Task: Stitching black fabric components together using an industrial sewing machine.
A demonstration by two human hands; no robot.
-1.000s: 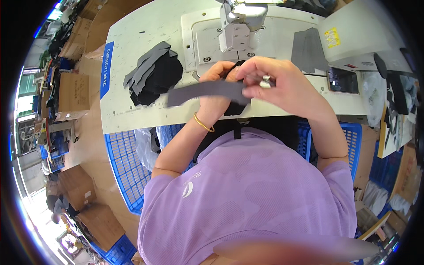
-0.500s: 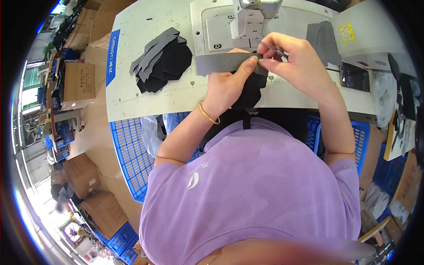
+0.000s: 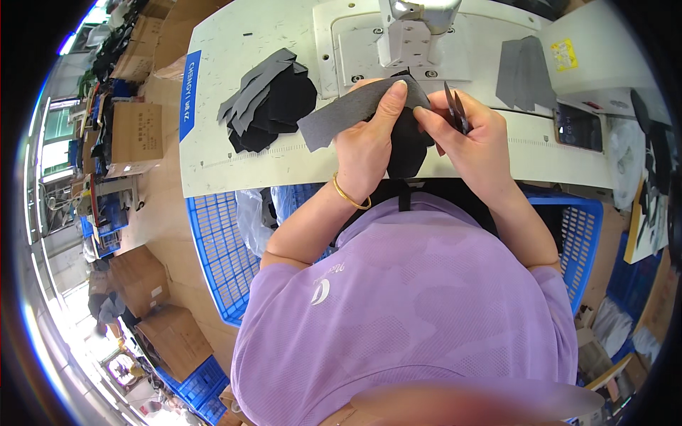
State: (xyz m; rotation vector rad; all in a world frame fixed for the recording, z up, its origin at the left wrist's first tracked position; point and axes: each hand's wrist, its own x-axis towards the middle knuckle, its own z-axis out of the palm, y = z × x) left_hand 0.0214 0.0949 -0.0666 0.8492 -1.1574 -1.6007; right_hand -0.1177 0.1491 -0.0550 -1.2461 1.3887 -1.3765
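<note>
A person in a lilac shirt [image 3: 426, 291] is working at a white desk [image 3: 284, 169], just in front of a sewing machine [image 3: 413, 44], as I am looking on. The left hand [image 3: 371, 145], a gold bangle [image 3: 352, 196] circling its wrist, is pinching a gray strip [image 3: 330, 122] of cloth, the thumb pressing on top. The strip is lying across the upper part of a black piece [image 3: 406, 153], its free end pointing left while the black cloth is hanging below, toward the near edge of the desk. The right hand [image 3: 477, 131] is keeping a slim pair of dark snips [image 3: 457, 112] tucked in its fingers, blades pointing away from the wearer and standing slightly apart; its thumb and forefinger are meeting the cloth's right side, though I cannot tell how firmly they are gripping it. To the left, gray and black cut pieces are lying in a fanned pile [image 3: 280, 103]. To the right, a gray stack [image 3: 524, 74] is resting near a dark phone [image 3: 579, 128]. Below, blue baskets [image 3: 222, 252] are flanking the person.
</note>
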